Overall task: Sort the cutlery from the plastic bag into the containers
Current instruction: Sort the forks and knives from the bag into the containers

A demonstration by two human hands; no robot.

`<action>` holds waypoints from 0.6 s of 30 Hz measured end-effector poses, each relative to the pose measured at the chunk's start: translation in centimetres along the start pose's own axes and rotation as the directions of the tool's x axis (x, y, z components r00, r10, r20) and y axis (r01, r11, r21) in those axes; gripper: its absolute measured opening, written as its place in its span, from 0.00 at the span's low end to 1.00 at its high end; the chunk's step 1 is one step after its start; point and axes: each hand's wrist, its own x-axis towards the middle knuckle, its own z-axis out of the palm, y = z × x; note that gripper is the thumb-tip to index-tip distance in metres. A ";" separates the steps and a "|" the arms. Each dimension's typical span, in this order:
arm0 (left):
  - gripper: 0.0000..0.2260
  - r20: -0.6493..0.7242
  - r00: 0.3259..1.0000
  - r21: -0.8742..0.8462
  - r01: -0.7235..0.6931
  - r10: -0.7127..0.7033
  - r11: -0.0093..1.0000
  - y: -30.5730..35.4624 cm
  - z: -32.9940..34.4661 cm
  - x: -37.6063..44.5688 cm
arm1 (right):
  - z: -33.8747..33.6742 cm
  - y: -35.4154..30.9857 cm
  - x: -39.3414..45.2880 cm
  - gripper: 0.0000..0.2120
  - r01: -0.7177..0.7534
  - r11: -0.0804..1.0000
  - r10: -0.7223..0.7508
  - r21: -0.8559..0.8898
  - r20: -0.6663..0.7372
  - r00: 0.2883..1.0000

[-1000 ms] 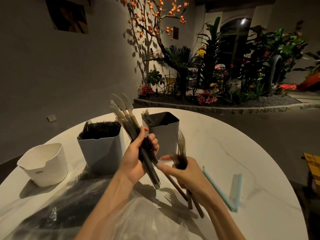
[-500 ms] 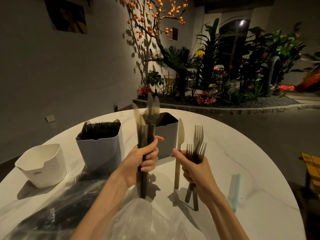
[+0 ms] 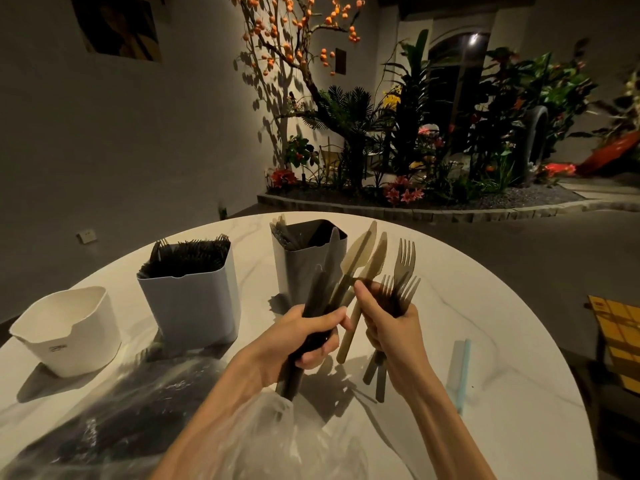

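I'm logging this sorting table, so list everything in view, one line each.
tall container of forks: one, white, dark forks inside, table left of centre
tall container of knives: one, grey, behind the hands
low tub: one, white, far left
plastic bag: one, clear, dark cutlery inside, near edge
straw: one, pale blue, table right
table: one, white marble, round
planter bed: one, flowers and foliage, background
knives: several, dark and beige, in left grip
forks: several, dark, in right grip
left hand: grips knives
right hand: grips forks

A pale blue straw is lying on the white marbled bench, right of the right grip; a planter bed is sitting far beyond.
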 end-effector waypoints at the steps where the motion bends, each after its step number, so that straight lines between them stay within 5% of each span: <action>1: 0.15 0.032 0.999 -0.008 0.014 -0.014 1.000 0.0 -0.2 0.0 | 0.0 0.0 0.0 0.09 0.000 1.000 0.000 0.004 0.010 1.000; 8: 0.15 0.202 0.978 -0.061 0.073 -0.059 0.995 0.1 0.2 -0.8 | 0.1 0.0 -0.3 0.08 -0.015 0.999 0.013 0.028 0.070 0.997; 11: 0.22 0.120 0.990 -0.108 0.080 -0.066 0.991 0.3 0.4 -0.8 | -0.1 0.1 -0.1 0.12 0.000 1.000 0.000 0.026 -0.003 1.000; 18: 0.20 -0.006 0.998 -0.035 0.060 -0.061 0.998 0.4 0.3 -0.5 | 0.0 0.1 0.4 0.11 -0.001 0.999 0.006 0.041 -0.110 0.994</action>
